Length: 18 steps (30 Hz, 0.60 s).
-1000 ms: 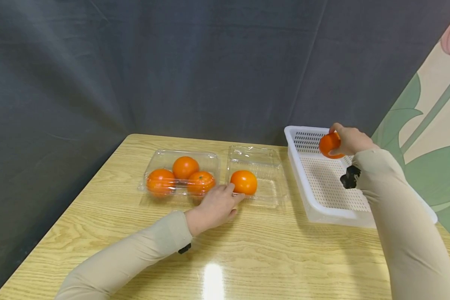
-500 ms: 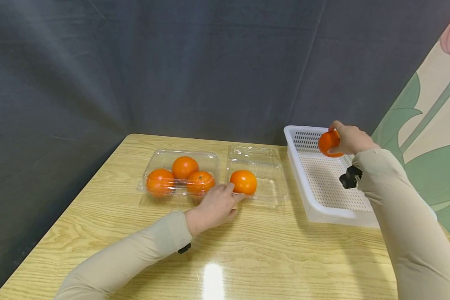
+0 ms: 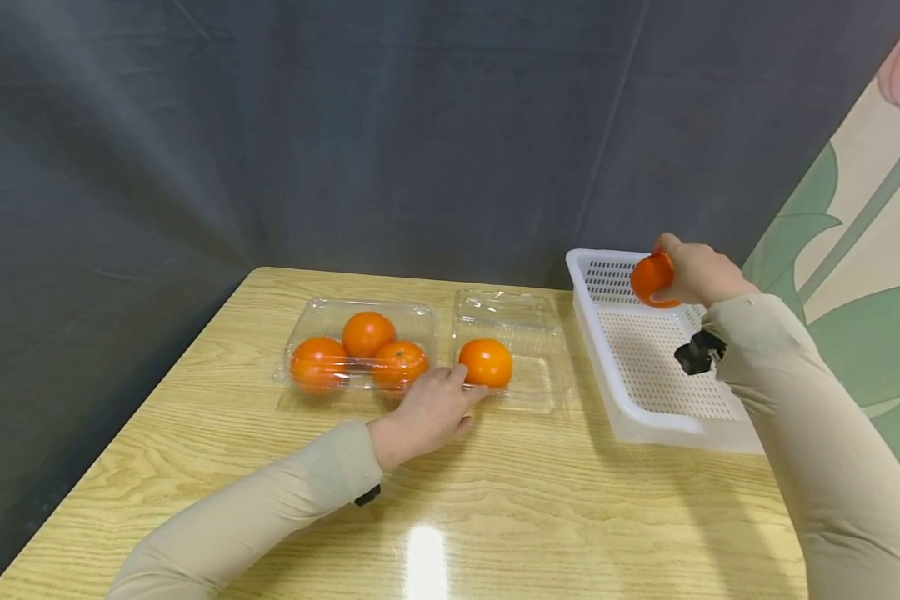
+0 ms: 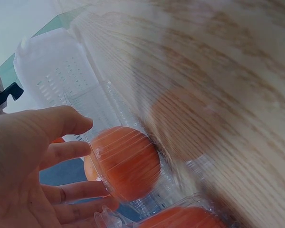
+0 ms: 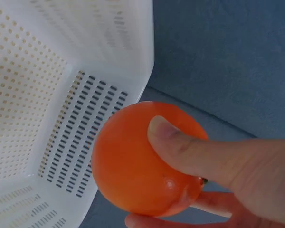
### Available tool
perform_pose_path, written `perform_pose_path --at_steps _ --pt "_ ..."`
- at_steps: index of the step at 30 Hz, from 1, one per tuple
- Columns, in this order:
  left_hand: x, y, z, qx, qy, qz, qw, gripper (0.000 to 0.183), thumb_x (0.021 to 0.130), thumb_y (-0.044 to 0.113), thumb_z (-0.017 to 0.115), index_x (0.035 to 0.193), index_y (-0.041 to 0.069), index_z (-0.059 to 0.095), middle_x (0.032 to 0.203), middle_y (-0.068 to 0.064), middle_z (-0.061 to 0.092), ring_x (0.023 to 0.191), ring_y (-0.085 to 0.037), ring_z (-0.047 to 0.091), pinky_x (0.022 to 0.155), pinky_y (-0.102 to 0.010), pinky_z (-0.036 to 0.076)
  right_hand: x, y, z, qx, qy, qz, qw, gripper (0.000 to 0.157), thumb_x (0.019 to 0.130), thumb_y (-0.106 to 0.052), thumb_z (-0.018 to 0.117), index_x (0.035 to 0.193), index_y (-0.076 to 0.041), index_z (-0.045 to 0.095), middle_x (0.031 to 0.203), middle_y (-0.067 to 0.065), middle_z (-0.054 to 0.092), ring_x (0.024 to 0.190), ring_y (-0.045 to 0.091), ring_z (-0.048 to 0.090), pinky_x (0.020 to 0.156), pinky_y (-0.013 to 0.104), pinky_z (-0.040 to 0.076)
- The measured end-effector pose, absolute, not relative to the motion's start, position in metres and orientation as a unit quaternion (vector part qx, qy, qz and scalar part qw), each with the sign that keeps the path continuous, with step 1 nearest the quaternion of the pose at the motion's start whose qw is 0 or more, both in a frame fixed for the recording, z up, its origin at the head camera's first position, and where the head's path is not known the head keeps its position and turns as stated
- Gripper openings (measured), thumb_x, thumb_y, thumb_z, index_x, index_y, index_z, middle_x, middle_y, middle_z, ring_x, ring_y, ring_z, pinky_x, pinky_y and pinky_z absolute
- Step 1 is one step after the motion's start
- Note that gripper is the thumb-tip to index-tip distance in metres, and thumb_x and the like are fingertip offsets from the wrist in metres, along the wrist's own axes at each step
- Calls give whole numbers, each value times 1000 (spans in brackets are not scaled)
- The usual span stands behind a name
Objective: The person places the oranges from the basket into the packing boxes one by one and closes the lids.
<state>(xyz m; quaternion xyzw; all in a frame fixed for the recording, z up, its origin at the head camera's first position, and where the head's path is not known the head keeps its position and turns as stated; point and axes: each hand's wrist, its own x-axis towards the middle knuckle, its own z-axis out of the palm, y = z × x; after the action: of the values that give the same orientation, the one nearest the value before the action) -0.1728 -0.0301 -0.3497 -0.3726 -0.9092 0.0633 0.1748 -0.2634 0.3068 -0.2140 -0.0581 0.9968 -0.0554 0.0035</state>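
Observation:
My right hand holds an orange above the back of the white perforated basket; the thumb lies across its side and the other fingers are partly hidden behind it. My left hand rests at the near edge of a clear plastic clamshell box, whose lid stands open. Inside that box sits a single orange, close to my left fingertips. In the left wrist view, the left fingers are fairly straight and touch the clear plastic, with the thumb apart.
Left of my left hand stands another clear box with three oranges in it. All of this is on a wooden table. A dark curtain hangs behind, and a flower-patterned panel is at the right.
My right hand has risen slightly and shifted a little left with the orange in its grip. The left hand and the boxes have stayed in place.

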Motion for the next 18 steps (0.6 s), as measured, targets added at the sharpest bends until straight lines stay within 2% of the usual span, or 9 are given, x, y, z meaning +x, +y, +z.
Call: perform_pose_path --at_steps 9,18 --pt "-173 -29 -349 -370 -912 60 167 40 84 33 67 122 23 60 95 -4 58 77 -17 58 73 -28 52 -259 297 -210 -68 996 -52 -2 60 76 -11 71 125 -2 38 107 34 54 85 43 53 66 51 46" --pt "-174 -28 -351 -373 -908 61 179 39 83 34 68 120 23 61 93 -4 59 75 -16 58 71 -27 52 -254 291 -208 -80 996 -41 -13 61 75 -14 73 124 -2 38 105 33 55 84 43 54 61 48 46"
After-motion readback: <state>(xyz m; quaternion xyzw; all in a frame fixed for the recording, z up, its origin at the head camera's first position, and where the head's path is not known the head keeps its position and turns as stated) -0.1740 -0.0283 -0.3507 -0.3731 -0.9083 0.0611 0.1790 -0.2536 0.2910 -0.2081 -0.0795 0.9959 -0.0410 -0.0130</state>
